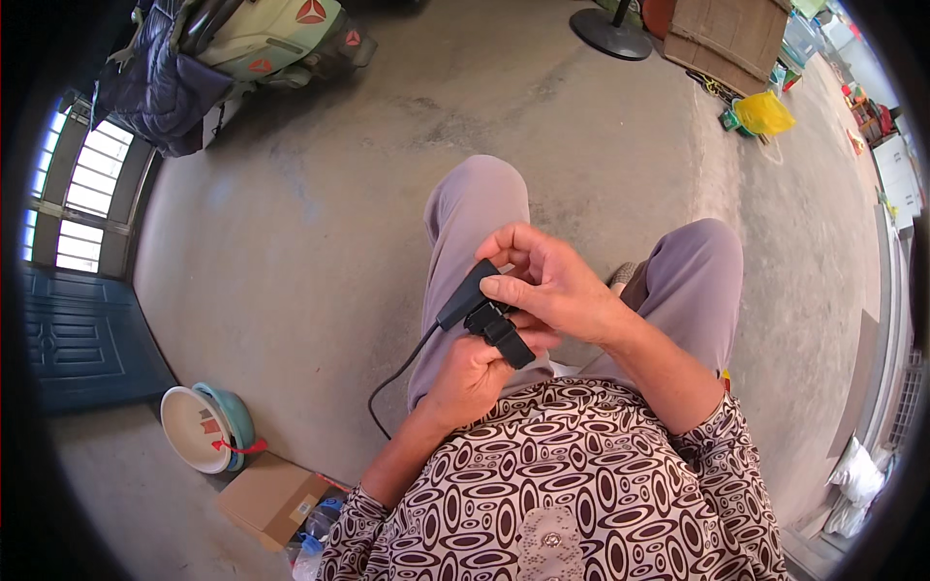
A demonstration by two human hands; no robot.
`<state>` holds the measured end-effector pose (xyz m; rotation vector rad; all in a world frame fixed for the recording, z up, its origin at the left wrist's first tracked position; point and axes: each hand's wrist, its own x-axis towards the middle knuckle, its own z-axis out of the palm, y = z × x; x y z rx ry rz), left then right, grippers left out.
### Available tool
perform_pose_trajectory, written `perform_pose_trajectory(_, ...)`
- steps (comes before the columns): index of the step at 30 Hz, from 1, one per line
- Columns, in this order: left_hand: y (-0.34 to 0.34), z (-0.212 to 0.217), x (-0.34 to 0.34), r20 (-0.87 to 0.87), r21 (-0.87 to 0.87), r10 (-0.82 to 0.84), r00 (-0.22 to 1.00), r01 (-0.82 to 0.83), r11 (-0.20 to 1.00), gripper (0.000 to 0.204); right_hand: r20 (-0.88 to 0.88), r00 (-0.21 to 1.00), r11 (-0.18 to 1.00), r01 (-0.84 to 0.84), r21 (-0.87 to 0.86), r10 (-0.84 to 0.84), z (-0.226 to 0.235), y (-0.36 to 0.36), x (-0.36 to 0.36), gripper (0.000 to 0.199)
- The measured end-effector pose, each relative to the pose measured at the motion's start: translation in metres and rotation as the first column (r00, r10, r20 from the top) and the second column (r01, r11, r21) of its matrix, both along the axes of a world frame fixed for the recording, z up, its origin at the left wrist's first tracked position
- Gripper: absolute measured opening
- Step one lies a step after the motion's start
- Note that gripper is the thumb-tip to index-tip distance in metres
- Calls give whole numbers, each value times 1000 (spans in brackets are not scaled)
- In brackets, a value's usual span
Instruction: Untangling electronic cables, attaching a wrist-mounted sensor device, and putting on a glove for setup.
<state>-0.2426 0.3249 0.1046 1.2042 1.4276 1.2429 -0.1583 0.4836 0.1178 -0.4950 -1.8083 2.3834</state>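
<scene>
In front of my lap is a small black box-shaped device [470,293] with a cable running from its lower left end. A wide black strap with a buckle [507,341] hangs from its underside. My right hand [552,286] grips the upper end of the device, thumb on top and fingers curled around the far edge. Just below, my left hand [468,380] has its fingers bent around the strap, some tips showing past its right side. The strap hides part of those fingers. The black cable [376,395] loops down past my left forearm.
A scooter [276,44] with a dark padded cover stands far left, near a blue door [92,334]. Basins [184,426] and a cardboard box [266,499] sit at the lower left. A round black stand base [610,37], large carton [727,37] and yellow bag [765,113] lie far right.
</scene>
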Motion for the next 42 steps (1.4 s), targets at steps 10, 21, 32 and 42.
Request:
perform_pose_trajectory(10, 5, -13, 3, 385, -96, 146, 911, -118, 988, 29, -96, 955, 782, 286, 554, -282, -4, 0, 30, 28)
perform_pose_trajectory(21, 7, -23, 12, 440, -110, 240, 866, -213, 971, 33, -145, 944, 492, 281, 824, -297, 2, -35, 62, 28)
perform_pose_trajectory(32, 13, -32, 8, 715, 4, 191, 672, -277, 961, 31, 135, 991, 1000, -1, -19, 4, -30, -35, 60, 19)
perform_pose_trajectory(42, 16, -31, 7, 661, -11, 282, 695, -367, 930, 25, 27, 994, 989, -107, 102, 104, -7, -42, 57, 21)
